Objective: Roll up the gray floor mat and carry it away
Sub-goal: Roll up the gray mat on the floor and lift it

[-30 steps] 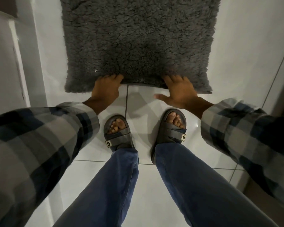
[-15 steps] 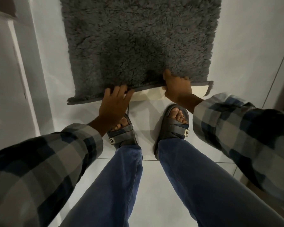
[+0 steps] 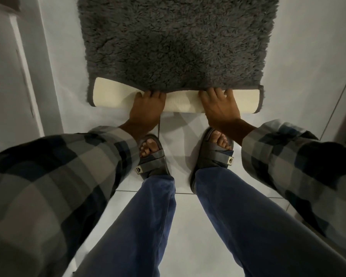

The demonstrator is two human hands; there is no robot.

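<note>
On the white tiled floor [image 3: 300, 56] I see the gray floor mat [image 3: 174, 41], its near edge now turned over into a first cream-backed fold (rolling has begun), my left hand [image 3: 146, 108] and right hand [image 3: 220, 108] pressing flat on it.

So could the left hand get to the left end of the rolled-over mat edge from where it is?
Probably yes. The left hand already rests on the cream underside of the gray mat, and nothing lies along that strip out to its left end; only bare floor tile sits beside it.
</note>
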